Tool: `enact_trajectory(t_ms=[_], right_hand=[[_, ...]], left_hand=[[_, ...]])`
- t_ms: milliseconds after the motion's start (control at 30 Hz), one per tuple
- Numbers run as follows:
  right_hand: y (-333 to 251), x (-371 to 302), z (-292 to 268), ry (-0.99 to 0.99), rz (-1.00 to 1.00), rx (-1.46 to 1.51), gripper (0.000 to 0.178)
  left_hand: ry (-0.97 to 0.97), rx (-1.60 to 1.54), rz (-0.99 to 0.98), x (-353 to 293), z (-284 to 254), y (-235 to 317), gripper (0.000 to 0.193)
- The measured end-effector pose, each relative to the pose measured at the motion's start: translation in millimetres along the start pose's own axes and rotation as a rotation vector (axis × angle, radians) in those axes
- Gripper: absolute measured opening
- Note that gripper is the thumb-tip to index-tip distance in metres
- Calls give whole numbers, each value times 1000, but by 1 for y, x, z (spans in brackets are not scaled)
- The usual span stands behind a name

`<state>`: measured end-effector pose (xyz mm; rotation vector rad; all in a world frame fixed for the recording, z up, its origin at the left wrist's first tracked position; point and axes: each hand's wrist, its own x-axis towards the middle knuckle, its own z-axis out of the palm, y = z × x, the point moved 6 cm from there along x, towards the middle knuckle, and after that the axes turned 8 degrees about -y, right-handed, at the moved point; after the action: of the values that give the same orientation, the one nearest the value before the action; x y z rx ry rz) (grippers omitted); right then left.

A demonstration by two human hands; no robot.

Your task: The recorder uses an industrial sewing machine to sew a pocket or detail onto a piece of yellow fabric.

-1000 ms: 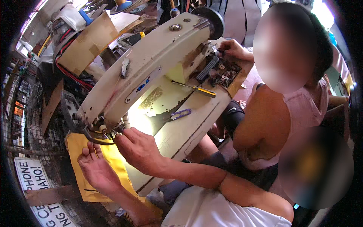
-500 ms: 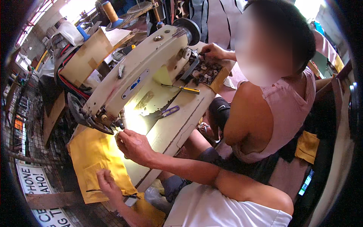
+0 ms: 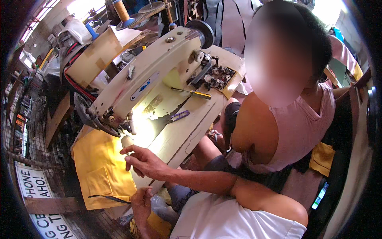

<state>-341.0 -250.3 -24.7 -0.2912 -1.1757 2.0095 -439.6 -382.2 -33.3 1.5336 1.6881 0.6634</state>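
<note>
A yellow fabric piece (image 3: 99, 167) with a stitched pocket-like patch and a dark strip lies flat under the head of a cream sewing machine (image 3: 139, 83). My right hand (image 3: 145, 163) hovers at the fabric's right side, just below the lit needle area. Its index finger is stretched out and the others are loosely bent, holding nothing I can see. By the fabric's near right edge, close to the dark strip's end, my left hand (image 3: 141, 201) has curled fingers. Whatever they hold is hidden.
On the machine table lie a yellow-handled screwdriver (image 3: 195, 93), a purple thread snipper (image 3: 179, 116) and a tray (image 3: 231, 85) of bobbins and metal parts. A co-worker (image 3: 278, 127) sits close on the right. Thread cones (image 3: 122, 12) stand behind the machine; wire mesh (image 3: 28, 139) runs along the left.
My right hand has drawn back from the needle, its index finger extending. My left hand has slid right, off the patch. The co-worker's hand has left the bobbin tray.
</note>
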Motion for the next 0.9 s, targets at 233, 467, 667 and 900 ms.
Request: enact_trajectory(t_ms=[233,467,667,900], right_hand=[[22,-19,-10,49,-142,-1124,36],[12,-20,12,18,-345,-1360,20],[12,-16,7,23,-308,-1392,26],[23,21,-67,323,58,-961,17]], left_hand=[[207,278,130,24,-37,37,30],[332,16,260,76,-57,58,35],[237,-267,109,100,-54,43,24],[398,-260,238,113,-85,35,16]])
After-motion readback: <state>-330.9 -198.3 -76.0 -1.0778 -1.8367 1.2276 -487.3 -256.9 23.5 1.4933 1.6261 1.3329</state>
